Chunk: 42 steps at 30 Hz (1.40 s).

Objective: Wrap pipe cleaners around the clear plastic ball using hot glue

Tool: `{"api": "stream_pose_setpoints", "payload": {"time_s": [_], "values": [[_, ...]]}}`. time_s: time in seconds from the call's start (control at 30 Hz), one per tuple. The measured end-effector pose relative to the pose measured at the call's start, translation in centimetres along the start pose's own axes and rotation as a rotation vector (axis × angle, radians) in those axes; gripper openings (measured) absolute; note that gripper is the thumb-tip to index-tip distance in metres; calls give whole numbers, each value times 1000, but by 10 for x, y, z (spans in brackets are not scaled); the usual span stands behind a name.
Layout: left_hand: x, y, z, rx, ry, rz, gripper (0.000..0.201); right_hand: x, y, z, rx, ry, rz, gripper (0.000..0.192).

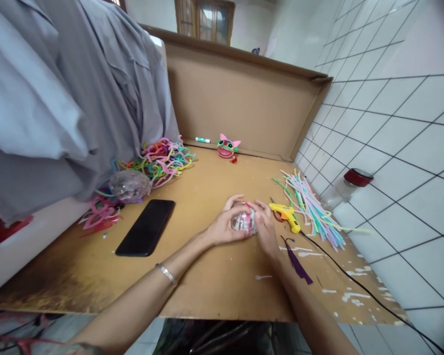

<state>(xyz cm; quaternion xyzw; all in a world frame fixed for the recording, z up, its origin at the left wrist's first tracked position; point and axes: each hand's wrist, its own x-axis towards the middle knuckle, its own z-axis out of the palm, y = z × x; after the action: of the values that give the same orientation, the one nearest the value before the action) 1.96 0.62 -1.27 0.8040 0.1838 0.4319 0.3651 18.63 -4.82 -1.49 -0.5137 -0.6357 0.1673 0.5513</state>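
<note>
Near the middle of the table, a small clear plastic ball-like form (241, 220) with a pink strip (250, 220) across it is held between both hands. My left hand (224, 224) wraps round its left side, fingers over the top and thumb along the near side. On its right side, my right hand (265, 227) closes with its fingertips at the pink strip. Fingers cover part of the form. Just right of my right hand lies a yellow hot glue gun (287, 217). A purple tassel (296, 261) rests below the glue gun.
A black phone (146, 228) lies left. Behind it are a clear crumpled plastic piece (130, 185) and tangled colourful pipe cleaners (166, 160). Straight pipe cleaners (314, 207) and a red-lidded jar (342, 190) stand right. A decorated animal head (226, 146) and marker (203, 140) sit by the cardboard (237, 98).
</note>
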Motion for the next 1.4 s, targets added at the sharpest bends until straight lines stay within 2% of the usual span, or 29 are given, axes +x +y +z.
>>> {"api": "stream_pose_setpoints", "payload": {"time_s": [0.2, 0.33, 0.5, 0.73, 0.93, 1.4], "values": [[22, -11, -7, -66, 67, -173, 52, 39, 2, 12, 94, 67, 62, 61], [34, -22, -10, -104, 123, -230, 50, 52, 9, 17, 100, 112, 92, 65], [39, -27, -10, -125, 117, -227, 48, 42, 15, 18, 101, 158, 67, 55], [35, -22, -9, -96, 51, -195, 50, 32, 6, 10, 23, 183, -44, 46], [33, -18, -10, -97, 48, -186, 50, 28, -3, 9, 33, 109, -111, 43], [33, -11, -9, -97, 28, -174, 46, 27, -2, 11, 36, 125, -127, 35]]}}
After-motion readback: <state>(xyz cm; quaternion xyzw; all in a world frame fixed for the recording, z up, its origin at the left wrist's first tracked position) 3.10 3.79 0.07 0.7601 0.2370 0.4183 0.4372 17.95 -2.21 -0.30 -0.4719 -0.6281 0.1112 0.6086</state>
